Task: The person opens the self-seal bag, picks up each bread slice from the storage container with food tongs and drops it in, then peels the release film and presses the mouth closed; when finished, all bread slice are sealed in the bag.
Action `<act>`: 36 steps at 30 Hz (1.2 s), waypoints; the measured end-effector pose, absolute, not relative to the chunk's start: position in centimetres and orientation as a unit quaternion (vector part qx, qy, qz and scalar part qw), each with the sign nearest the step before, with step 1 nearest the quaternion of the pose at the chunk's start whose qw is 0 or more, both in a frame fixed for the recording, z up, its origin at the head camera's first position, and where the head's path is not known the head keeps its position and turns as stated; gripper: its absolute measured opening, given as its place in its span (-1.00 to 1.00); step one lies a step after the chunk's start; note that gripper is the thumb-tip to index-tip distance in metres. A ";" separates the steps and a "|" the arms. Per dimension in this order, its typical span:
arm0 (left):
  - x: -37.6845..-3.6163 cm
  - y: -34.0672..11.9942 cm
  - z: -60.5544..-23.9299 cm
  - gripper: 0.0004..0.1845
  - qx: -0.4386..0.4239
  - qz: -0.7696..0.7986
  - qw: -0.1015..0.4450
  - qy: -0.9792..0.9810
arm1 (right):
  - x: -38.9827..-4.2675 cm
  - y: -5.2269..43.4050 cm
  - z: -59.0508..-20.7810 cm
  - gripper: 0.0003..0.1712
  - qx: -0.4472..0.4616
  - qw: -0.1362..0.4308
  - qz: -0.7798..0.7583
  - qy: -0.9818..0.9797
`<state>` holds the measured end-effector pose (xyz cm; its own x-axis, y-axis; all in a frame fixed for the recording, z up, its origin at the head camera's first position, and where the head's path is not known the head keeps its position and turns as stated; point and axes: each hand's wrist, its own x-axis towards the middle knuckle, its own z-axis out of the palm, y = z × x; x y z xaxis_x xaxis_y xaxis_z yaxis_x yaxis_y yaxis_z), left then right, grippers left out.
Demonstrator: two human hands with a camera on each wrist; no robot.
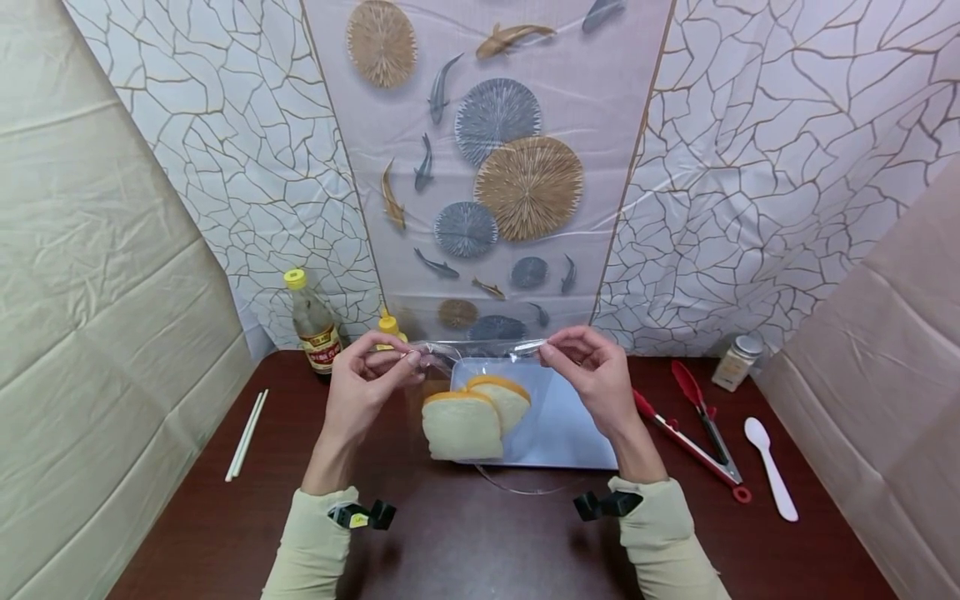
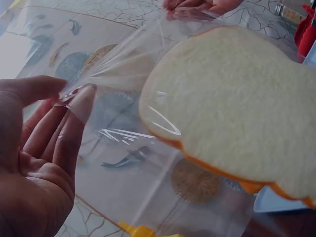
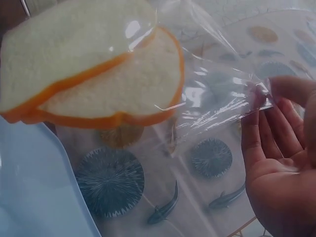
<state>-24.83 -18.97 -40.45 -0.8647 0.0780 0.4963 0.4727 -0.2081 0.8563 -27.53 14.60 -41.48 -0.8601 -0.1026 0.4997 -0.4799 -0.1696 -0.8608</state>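
A clear plastic bag (image 1: 487,348) is stretched between both hands, with two slices of bread (image 1: 461,427) inside it, overlapping each other. My left hand (image 1: 365,375) pinches one top corner of the bag between thumb and fingers. At the opposite corner my right hand (image 1: 592,372) pinches the plastic the same way. In the left wrist view the front bread slice (image 2: 227,98) shows broad and pale with an orange crust. The right wrist view shows both bread slices (image 3: 118,91) fanned apart, seen through the shiny film. Behind and below the bag lies a pale blue tray (image 1: 573,417).
Red-handled tongs (image 1: 693,442), a white spoon (image 1: 772,471) and a spice jar (image 1: 737,363) are on the right. To the left stand a yellow-capped bottle (image 1: 315,325) and a yellow squeeze bottle (image 1: 388,327), with chopsticks (image 1: 247,435) lying nearer. Patterned cloth hangs behind the dark table (image 1: 450,542).
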 end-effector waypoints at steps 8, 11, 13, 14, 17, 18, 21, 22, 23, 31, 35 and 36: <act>-24.5 -20.1 -39.9 -0.78 -0.220 -0.705 0.149 -0.658 | -27.2 13.3 -41.2 -0.76 0.234 0.163 0.721 -0.631; -24.2 -20.6 -39.7 -0.78 -0.228 -0.691 0.157 -0.667 | -27.0 12.9 -41.1 -0.75 0.236 0.166 0.718 -0.633; -23.9 -21.0 -39.7 -0.78 -0.238 -0.687 0.157 -0.668 | -26.9 12.7 -41.0 -0.75 0.237 0.162 0.715 -0.637; -23.8 -21.3 -39.7 -0.78 -0.242 -0.684 0.158 -0.670 | -26.8 12.6 -41.0 -0.75 0.239 0.158 0.714 -0.638; -23.2 -22.5 -39.8 -0.79 -0.250 -0.677 0.155 -0.675 | -26.5 12.2 -40.8 -0.77 0.253 0.137 0.708 -0.645; -23.0 -23.0 -39.8 -0.79 -0.254 -0.677 0.152 -0.674 | -26.4 11.9 -40.8 -0.77 0.259 0.127 0.708 -0.645; -22.0 -25.0 -39.2 -0.79 -0.254 -0.672 0.142 -0.681 | -25.9 10.9 -40.3 -0.78 0.278 0.091 0.715 -0.636; -21.6 -25.7 -38.8 -0.78 -0.257 -0.672 0.136 -0.681 | -25.8 10.5 -40.1 -0.78 0.283 0.076 0.719 -0.630; -21.2 -26.5 -38.4 -0.77 -0.261 -0.677 0.126 -0.677 | -25.5 10.0 -39.9 -0.78 0.288 0.061 0.724 -0.623; -21.9 -33.8 -36.9 -0.57 -0.246 -0.681 0.017 -0.690 | -26.2 4.3 -40.7 -0.74 0.250 -0.059 0.742 -0.619; -25.4 -36.2 -40.5 -0.55 -0.137 -0.644 -0.029 -0.752 | -28.7 0.6 -44.4 -0.76 0.180 -0.074 0.719 -0.668; -26.2 -36.5 -41.6 -0.53 -0.107 -0.636 -0.036 -0.764 | -29.2 -0.2 -45.4 -0.77 0.169 -0.074 0.703 -0.686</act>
<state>-26.22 -36.49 -41.65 -0.9746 0.2085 0.0812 0.1177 0.1692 0.9785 -29.21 -0.17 -45.44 -0.9318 -0.3362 0.1370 -0.1287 -0.0469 -0.9906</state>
